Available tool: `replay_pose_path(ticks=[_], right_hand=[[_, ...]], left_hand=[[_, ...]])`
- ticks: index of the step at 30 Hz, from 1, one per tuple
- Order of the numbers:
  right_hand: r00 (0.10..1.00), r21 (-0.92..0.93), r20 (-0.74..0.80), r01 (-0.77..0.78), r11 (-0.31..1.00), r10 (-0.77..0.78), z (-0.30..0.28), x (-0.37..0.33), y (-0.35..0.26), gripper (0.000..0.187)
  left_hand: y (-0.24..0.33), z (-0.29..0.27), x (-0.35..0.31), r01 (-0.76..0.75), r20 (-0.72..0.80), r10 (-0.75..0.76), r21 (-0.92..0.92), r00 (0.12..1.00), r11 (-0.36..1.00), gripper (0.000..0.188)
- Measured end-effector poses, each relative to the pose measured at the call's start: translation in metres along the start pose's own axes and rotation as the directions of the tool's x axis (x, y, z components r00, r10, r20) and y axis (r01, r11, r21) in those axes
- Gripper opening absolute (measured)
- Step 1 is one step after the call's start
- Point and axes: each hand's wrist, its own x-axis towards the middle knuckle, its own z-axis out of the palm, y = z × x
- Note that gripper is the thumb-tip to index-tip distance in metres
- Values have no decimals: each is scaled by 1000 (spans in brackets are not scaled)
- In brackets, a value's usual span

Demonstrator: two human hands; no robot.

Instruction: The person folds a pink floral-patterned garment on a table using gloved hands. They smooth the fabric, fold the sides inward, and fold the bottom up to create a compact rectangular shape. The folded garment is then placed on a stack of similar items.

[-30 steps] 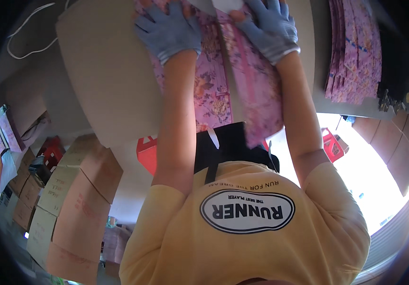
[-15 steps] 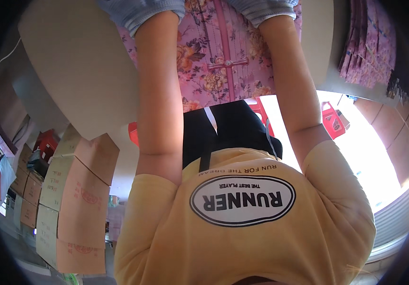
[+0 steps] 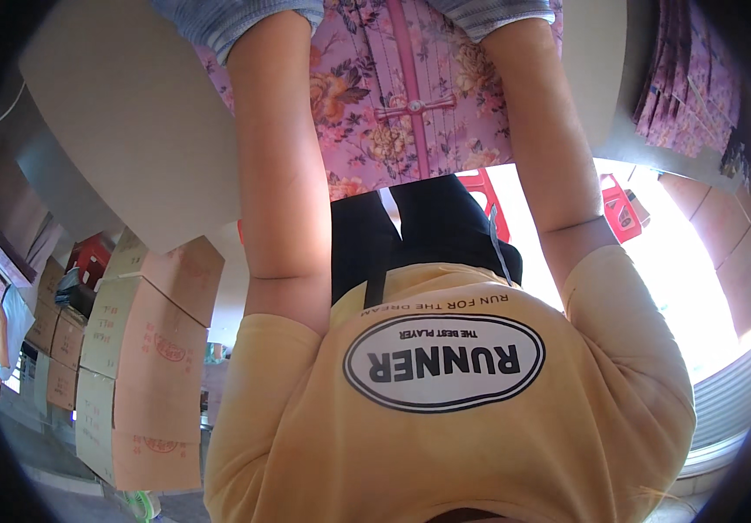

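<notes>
My left hand [image 3: 249, 16], in a blue-grey knitted glove, reaches past the upper edge, so mainly its cuff shows. The cuff of my right hand's [image 3: 497, 12] matching glove is also at the upper edge, farther right. The fingers of both lie outside the picture, and whatever they may hold is hidden. Between and beneath my forearms lies a pink flower-printed sheet [image 3: 353, 131] with a cross-shaped pattern and fine lengthwise lines. Its near edge reaches the table's edge, close to my body.
The sheet rests on a pale table [image 3: 131, 113]. A pile of similar pink printed pieces [image 3: 689, 87] sits on the right. Stacked cardboard boxes [image 3: 162, 349] stand at left. Red plastic stool parts [image 3: 621, 209] show below the table on the right, beside bright floor.
Both gloved hands have slid farther out past the upper edge. My left forearm sits slightly farther left and my right one slightly farther right. The pink sheet still lies under them.
</notes>
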Motion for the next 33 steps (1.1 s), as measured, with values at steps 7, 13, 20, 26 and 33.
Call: replay_pose_path(ticks=[7,13,20,26,33], right_hand=[[992,24,126,0,1000,-4,-9,2,0,77],[998,-2,63,16,1000,-16,-3,1,0,77],[1000,35,-10,11,999,-11,-8,-3,0,64],[979,154,198,16,988,-47,-28,-93,-2,59],[980,251,194,-1,968,-49,-20,-118,6,59]], left_hand=[[3,-3,1,21,28,-21,14,999,1000,58],[4,-3,1,16,-4,-16,0,1000,1000,60],[4,-3,4,-14,42,14,10,999,1000,63],[2,-44,13,121,335,-63,-158,940,980,64],[14,-27,-97,-246,11,272,-397,962,884,57]])
